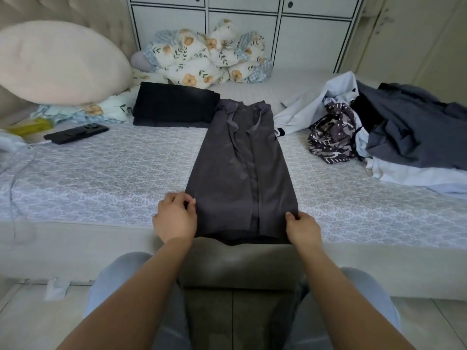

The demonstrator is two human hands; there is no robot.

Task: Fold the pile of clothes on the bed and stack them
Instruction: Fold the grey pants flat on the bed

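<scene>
1. Two hands pinch the near corners of a dark grey garment lying lengthwise on the bed: left hand on the left corner, right hand on the right, fingers curled on the cloth
2. Folded black clothes sit beyond its far left end
3. Unfolded pile lies to the right

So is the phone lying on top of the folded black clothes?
No, the phone lies on the bedsheet, apart from the folded black clothes.
</scene>
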